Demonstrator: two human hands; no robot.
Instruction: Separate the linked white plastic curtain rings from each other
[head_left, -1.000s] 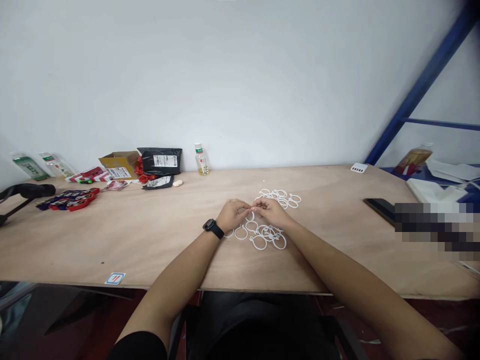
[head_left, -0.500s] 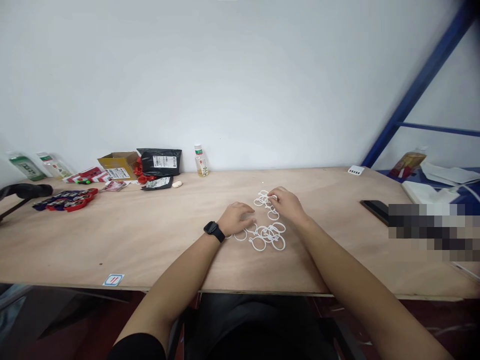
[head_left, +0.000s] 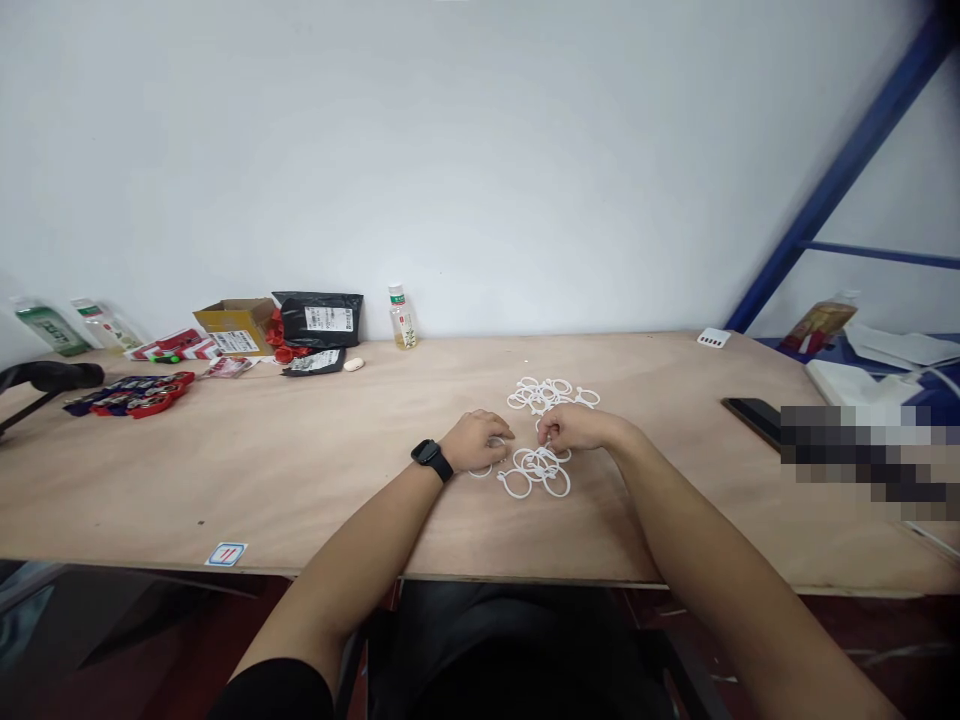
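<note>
White plastic rings with small knobs lie in two groups on the wooden table. My right hand (head_left: 579, 428) reaches down at the back of the nearer group (head_left: 536, 470), its fingertips pinched on a white ring and partly hiding it. Beyond it lies the farther group (head_left: 544, 392), several rings overlapping. My left hand (head_left: 476, 440), with a black watch (head_left: 431, 457) at the wrist, rests on the table to the left. Its fingers and thumb curl around a white ring (head_left: 496, 442), and another ring (head_left: 480, 473) shows partly under the palm.
A bottle (head_left: 403, 318), black parcels (head_left: 319, 320) and an open cardboard box (head_left: 235, 328) stand along the wall. Red and blue items (head_left: 135, 394) lie at the left. On the right are a phone (head_left: 752, 420) and a white power strip (head_left: 713, 338).
My right hand has come back from the farther rings to the nearer group. More rings now show in the farther group. My left hand has shifted slightly right and nearer.
</note>
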